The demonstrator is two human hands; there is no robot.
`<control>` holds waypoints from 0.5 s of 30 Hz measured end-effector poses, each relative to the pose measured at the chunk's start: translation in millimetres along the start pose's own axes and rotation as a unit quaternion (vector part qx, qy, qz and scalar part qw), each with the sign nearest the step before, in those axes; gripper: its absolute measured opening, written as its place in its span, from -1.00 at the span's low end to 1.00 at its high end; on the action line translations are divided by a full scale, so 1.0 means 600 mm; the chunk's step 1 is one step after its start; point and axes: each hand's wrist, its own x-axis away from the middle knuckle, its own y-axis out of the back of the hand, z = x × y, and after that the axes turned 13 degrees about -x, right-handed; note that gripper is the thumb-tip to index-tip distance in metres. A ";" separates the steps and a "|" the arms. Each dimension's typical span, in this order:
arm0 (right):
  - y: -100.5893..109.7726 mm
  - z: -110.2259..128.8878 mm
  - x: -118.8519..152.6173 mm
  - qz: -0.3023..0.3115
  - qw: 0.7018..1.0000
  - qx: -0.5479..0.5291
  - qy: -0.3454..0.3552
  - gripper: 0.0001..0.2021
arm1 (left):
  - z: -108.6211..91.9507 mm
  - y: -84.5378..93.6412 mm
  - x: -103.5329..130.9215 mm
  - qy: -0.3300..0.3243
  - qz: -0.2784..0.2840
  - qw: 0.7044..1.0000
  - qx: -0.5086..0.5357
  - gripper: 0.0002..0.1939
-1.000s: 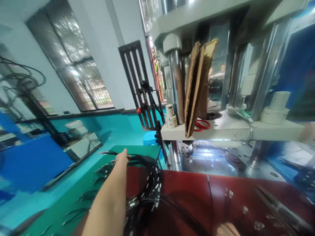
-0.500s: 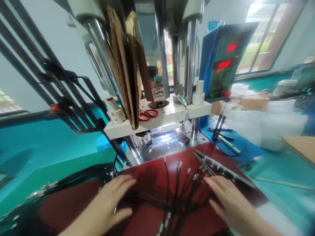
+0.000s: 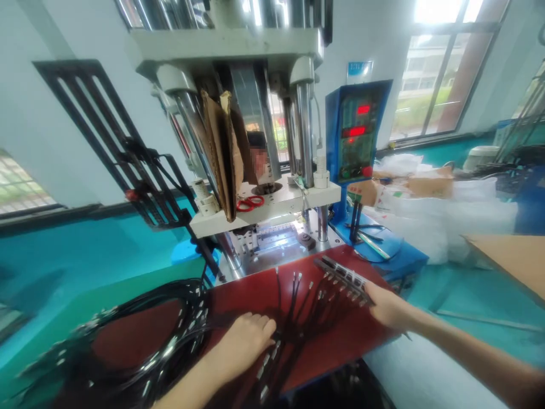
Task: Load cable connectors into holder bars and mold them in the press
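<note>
My left hand (image 3: 251, 339) has its fingers curled in over the black cables (image 3: 298, 335) on the red board (image 3: 238, 301); what its fingertips hold is hidden. At the right of the board, my right hand (image 3: 385, 304) is closed on the near end of a long metal fixture (image 3: 344, 275) with a row of slots. Cable ends with small metal tips fan out between the hands. A large coil of black cables (image 3: 187, 307) lies to the left of my left hand.
A press (image 3: 272, 204) stands behind the board, with red scissors (image 3: 250, 203) and cardboard (image 3: 225, 165) on it. A blue control box (image 3: 357, 136) stands right of it. Tools lie on a blue surface (image 3: 395, 255). White sacks (image 3: 460, 221) are farther right.
My right hand has closed on the fixture, whose two bars now lie together. My left hand has moved right to the cables and curled its fingers. The camera view has shifted.
</note>
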 end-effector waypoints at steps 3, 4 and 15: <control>0.040 0.021 -0.036 -0.023 1.000 -0.006 0.003 -0.80 | -0.005 0.030 0.000 0.026 -0.013 1.000 0.010 -0.94; 0.053 0.030 -0.048 -0.032 0.999 -0.005 0.011 -0.81 | -0.005 0.040 0.000 0.034 -0.018 0.999 0.015 -0.95; 0.043 0.151 -0.299 -0.076 0.984 0.000 0.161 -0.88 | 0.026 0.037 -0.032 0.154 -0.008 0.985 0.074 -0.89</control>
